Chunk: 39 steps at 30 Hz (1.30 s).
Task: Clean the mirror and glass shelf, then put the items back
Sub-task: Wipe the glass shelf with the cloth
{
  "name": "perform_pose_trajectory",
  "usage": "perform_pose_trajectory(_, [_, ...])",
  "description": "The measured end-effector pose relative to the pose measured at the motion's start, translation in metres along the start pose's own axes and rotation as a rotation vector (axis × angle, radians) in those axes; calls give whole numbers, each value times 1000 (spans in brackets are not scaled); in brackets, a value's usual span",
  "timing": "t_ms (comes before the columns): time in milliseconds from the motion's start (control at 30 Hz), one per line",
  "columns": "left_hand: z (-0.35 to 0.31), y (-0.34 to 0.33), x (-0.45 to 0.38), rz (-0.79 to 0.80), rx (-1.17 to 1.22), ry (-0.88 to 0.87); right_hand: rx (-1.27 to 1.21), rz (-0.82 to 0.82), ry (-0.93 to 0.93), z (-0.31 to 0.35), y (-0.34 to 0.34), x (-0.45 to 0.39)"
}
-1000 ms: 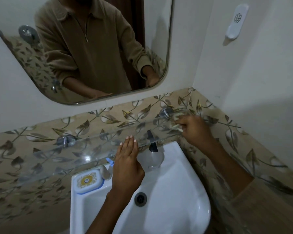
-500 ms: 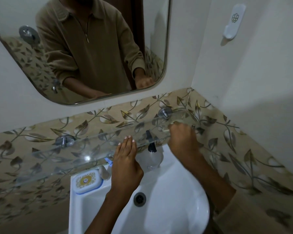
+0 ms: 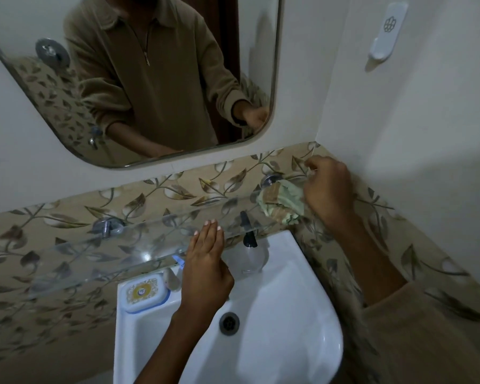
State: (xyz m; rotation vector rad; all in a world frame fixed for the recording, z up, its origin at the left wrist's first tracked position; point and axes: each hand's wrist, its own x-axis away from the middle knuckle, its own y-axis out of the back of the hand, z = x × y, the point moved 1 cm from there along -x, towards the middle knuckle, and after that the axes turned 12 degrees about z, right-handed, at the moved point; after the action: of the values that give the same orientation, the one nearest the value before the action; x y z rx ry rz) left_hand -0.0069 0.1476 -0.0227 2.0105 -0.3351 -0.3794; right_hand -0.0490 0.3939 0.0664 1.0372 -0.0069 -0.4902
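Note:
A clear glass shelf (image 3: 128, 250) runs along the leaf-patterned tiles under the mirror (image 3: 178, 79). My left hand (image 3: 205, 261) lies flat with fingers together on the shelf's front edge, holding nothing. My right hand (image 3: 327, 187) is at the shelf's right end by the wall corner, fingers pinched on a pale green cloth (image 3: 283, 202) that rests bunched on the glass. A clear spray bottle (image 3: 251, 250) with a black nozzle stands on the sink rim below the shelf.
The white sink (image 3: 288, 328) sits under the shelf, with a soap box (image 3: 143, 292) and a small white item (image 3: 171, 278) on its back left rim. Chrome shelf brackets (image 3: 106, 227) hold the glass. A white hook (image 3: 385, 31) hangs on the right wall.
My right hand has moved right and up toward the wall corner, and the green cloth now shows beside it on the shelf. My left hand has stayed put.

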Motion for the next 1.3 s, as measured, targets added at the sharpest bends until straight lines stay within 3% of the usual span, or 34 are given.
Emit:
perform_pose_trajectory(100, [0, 0, 0, 14, -11, 0, 32, 109, 131, 8, -24, 21])
perform_pose_trajectory(167, [1, 0, 0, 17, -15, -1, 191, 337, 228, 9, -44, 41])
perform_pose_trajectory(233, [2, 0, 0, 15, -19, -4, 433, 441, 229, -1, -58, 54])
perform_pose_trajectory(367, [4, 0, 0, 14, -28, -19, 706, 403, 16, -15, -58, 27])
perform_pose_trajectory(467, [3, -1, 1, 5, -25, -9, 625, 427, -1, -6, -59, -1])
perform_pose_trajectory(667, [4, -2, 1, 5, -10, -12, 571, 362, 178, -17, -44, 18])
perform_pose_trajectory(933, [7, -1, 1, 20, -6, -36, 511, 347, -3, -7, -23, 18])
perform_pose_trajectory(1100, [10, -1, 1, 16, 2, -61, 428, 242, -163, 1, -33, 34])
perform_pose_trajectory(1200, [12, -1, 1, 21, 10, -71, 292, 120, -159, -17, -23, 31])
perform_pose_trajectory(1300, [14, -2, 1, 22, 30, -67, 273, 104, -122, -25, -22, 18])
